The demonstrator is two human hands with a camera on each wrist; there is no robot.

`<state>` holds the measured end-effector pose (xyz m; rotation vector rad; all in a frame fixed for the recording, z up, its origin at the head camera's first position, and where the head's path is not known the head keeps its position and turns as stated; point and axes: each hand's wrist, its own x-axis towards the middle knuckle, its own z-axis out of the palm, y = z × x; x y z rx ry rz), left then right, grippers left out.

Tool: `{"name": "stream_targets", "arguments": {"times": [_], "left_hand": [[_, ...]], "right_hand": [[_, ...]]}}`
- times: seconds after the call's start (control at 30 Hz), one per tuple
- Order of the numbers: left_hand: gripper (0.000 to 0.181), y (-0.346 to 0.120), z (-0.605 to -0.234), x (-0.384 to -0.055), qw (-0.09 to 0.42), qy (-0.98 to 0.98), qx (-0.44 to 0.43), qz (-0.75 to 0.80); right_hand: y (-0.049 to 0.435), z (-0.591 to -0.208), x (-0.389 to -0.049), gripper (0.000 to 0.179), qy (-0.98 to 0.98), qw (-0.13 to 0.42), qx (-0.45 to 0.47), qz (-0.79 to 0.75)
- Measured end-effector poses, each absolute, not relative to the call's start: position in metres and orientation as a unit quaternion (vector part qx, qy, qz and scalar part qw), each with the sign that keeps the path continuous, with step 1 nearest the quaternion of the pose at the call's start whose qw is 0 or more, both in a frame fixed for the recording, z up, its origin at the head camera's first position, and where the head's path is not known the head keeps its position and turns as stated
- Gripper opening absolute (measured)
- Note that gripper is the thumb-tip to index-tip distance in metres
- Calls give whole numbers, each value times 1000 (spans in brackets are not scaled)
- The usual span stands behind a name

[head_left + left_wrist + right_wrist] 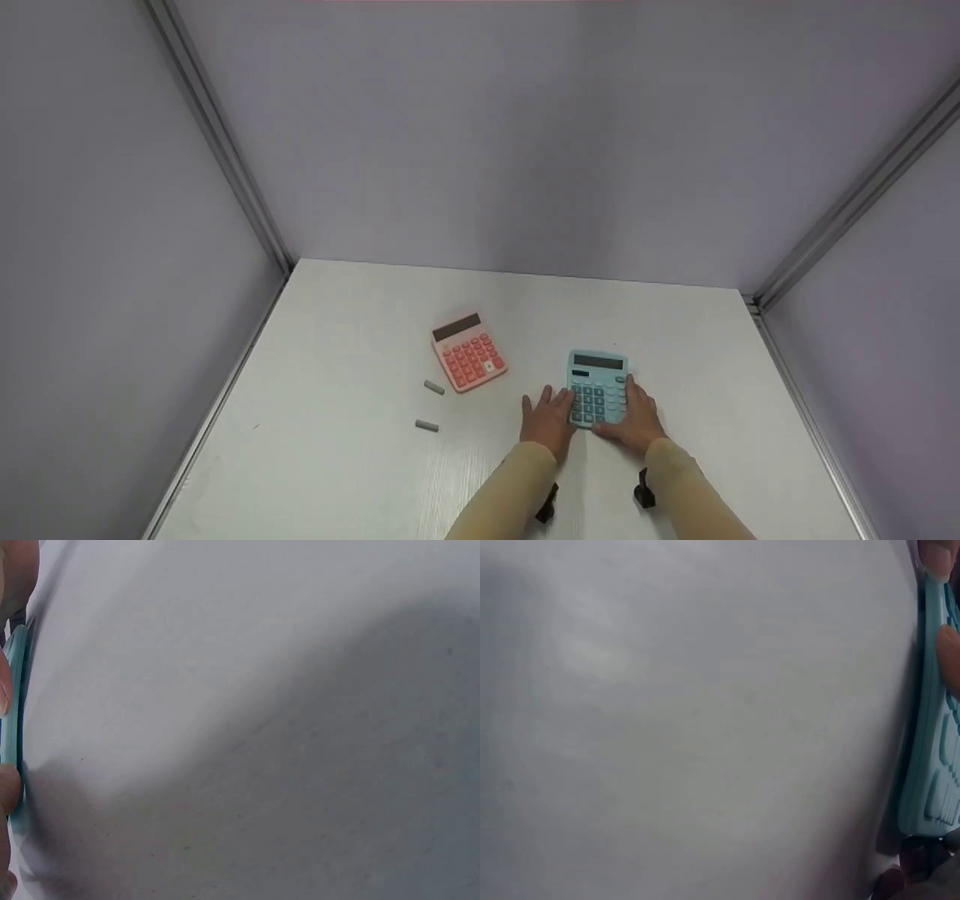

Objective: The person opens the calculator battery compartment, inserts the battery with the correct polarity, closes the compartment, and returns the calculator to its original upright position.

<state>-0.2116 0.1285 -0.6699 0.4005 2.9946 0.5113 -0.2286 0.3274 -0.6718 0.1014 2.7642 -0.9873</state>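
Observation:
A light-blue calculator [598, 388] lies face up on the white table [345, 360], display at the far end. My left hand [549, 426] is at its left side, fingers spread and fairly straight, the nearest one touching the edge. On the other side my right hand [637, 420] holds the lower right corner, thumb along the near edge and fingers along the right side. In the right wrist view, fingertips touch the calculator's rim [922, 742]. The left wrist view shows only a thin strip of the calculator [13, 735] with fingertips over it.
Left of the hands, a pink calculator [470, 352] lies turned at an angle. Two small grey sticks, a farther one [434, 387] and a nearer one [427, 425], lie beside it. Grey walls [525, 135] enclose the table at the back and sides.

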Motion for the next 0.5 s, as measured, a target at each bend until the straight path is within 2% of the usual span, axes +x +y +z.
{"name": "stream_targets", "arguments": {"times": [0.5], "left_hand": [[57, 104, -659, -211, 32, 970, 156, 183]], "right_hand": [[325, -667, -226, 130, 932, 105, 47, -345]]}}
